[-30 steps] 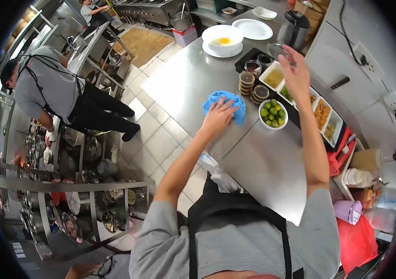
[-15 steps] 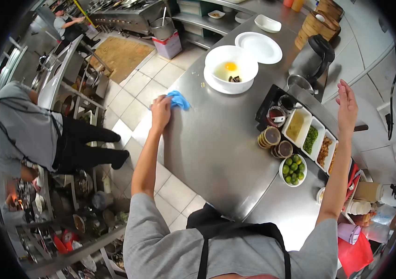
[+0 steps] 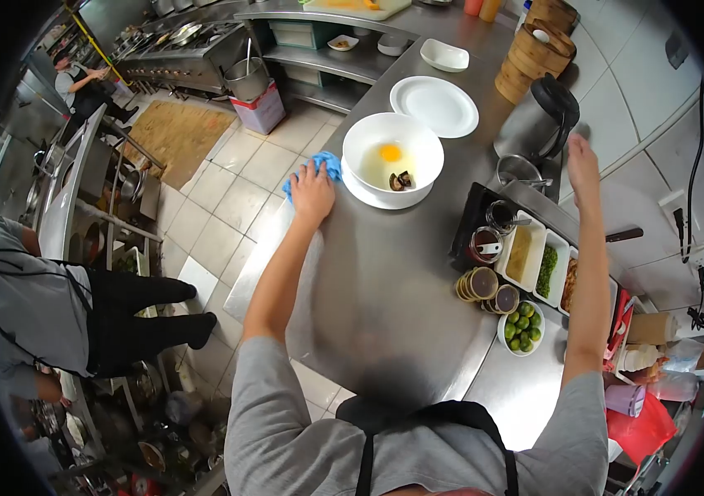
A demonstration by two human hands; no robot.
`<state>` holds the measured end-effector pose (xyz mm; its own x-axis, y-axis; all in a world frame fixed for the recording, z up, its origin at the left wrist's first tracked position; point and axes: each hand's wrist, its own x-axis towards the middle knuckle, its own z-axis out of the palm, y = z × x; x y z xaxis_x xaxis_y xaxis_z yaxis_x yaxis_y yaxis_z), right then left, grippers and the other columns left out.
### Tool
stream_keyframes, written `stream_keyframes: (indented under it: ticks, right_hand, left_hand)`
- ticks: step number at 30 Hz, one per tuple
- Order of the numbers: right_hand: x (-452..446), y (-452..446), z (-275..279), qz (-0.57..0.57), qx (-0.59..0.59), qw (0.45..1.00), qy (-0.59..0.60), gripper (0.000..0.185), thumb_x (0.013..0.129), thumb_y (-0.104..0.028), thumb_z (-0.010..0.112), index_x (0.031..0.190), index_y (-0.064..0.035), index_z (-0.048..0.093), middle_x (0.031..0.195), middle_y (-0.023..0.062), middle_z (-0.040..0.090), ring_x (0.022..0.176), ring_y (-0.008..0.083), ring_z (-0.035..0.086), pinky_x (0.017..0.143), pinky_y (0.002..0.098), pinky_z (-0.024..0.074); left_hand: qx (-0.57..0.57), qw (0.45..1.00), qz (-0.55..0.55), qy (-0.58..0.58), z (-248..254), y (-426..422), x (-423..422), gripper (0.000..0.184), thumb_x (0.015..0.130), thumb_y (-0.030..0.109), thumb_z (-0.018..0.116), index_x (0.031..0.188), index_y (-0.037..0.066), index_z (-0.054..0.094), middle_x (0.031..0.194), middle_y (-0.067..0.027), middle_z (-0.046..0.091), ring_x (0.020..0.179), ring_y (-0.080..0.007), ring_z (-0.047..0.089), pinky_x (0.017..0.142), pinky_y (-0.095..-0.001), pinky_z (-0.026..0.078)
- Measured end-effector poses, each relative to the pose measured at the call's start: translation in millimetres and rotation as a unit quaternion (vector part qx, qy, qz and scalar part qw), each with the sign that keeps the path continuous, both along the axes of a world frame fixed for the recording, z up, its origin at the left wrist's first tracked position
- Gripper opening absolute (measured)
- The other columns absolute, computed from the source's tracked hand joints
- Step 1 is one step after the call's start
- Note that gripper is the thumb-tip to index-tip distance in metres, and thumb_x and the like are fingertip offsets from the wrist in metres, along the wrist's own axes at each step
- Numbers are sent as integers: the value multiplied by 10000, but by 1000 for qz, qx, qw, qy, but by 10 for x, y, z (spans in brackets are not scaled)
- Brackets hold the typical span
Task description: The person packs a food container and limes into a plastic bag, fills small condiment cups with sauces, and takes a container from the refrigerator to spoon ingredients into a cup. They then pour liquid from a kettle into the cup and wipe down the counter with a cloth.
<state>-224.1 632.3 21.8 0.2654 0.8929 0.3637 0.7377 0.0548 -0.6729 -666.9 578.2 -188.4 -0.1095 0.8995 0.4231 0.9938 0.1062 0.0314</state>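
My left hand presses a crumpled blue cloth against the steel counter at its left edge, with the fingers over the cloth. Just right of it stands a white bowl on a white plate. The bowl holds a raw egg and some dark brown pieces. My right hand is raised at the right by the tiled wall, near a grey pitcher. Its fingers look curled, with nothing visible in them.
A white oval plate and bamboo steamers stand farther back. Condiment jars, trays of toppings and a bowl of green limes line the right side. A co-worker stands at left; another person is farther back.
My left hand and the blue cloth have moved along the counter's left edge, nearer the bowl. My right hand's fingers, stretched before, now look curled. The whole view has shifted.
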Motion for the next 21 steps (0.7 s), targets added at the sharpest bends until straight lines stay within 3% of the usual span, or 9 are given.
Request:
stream_keyframes:
  ticks: [3,6,7,8,10,12,13,17,21]
  right_hand:
    - [-97,218,4,-15,-99,995,25,636,879,-511,394,1130,60,518,1049,245,574,1009,325,539,878,341,389]
    - [-117,527,-288,-121,80,989,-10,660,828,-551,478,1040,68,561,965,210,601,929,306,564,807,362,414]
    - [-83,629,-333,-87,51,993,57,650,810,-551,512,1008,64,574,926,187,605,875,288,569,769,366,425]
    - [-4,722,-343,-56,24,990,123,640,791,-551,546,976,61,587,887,163,609,821,269,575,731,369,437]
    - [59,602,-171,-55,-99,972,206,535,732,-477,681,882,33,623,750,83,603,636,167,557,566,328,454]
    - [246,880,-514,46,-37,934,353,340,682,-328,769,748,-42,597,593,22,532,475,103,475,444,241,373]
    - [236,884,-480,91,-47,892,441,321,659,-291,782,706,-67,557,543,-4,483,434,97,444,423,237,358]
    - [-20,890,-322,-7,84,906,415,282,651,-225,784,646,-88,537,506,-46,405,397,62,347,393,225,306]
    - [19,909,-135,24,129,918,374,336,648,-298,771,713,-21,592,526,-25,442,417,76,396,405,236,339]
  left_hand:
    - [-43,995,80,-44,-78,142,-235,362,872,270,414,1159,87,536,1062,-139,576,971,-313,543,817,-485,404]
    - [-70,990,71,-100,74,-337,-422,268,847,200,420,998,44,576,958,-157,584,865,-330,559,738,-449,440]
    - [-76,991,51,-98,101,-615,-496,238,839,169,420,954,40,582,916,-158,587,810,-333,560,688,-441,448]
    - [21,997,44,-52,-164,-828,-641,223,820,117,423,938,22,588,883,-166,576,761,-335,544,643,-433,445]
    - [104,993,34,-48,-340,-1420,-767,334,848,137,431,1130,-16,523,1078,-219,551,955,-398,516,827,-463,415]
    - [-3,987,154,-55,-98,-2018,-547,403,868,128,434,1254,16,454,1295,-208,422,1202,-371,376,1009,-440,271]
    - [2,988,149,-37,-12,-2247,-480,410,874,143,436,1266,22,446,1316,-189,409,1220,-367,355,1020,-440,255]
    - [-32,971,217,-95,159,-2869,-18,412,893,146,422,1282,10,419,1372,-168,341,1247,-365,313,1034,-443,225]
    - [-61,968,181,-161,149,-3219,354,408,890,143,422,1277,15,429,1379,-165,338,1257,-362,306,1022,-454,212]
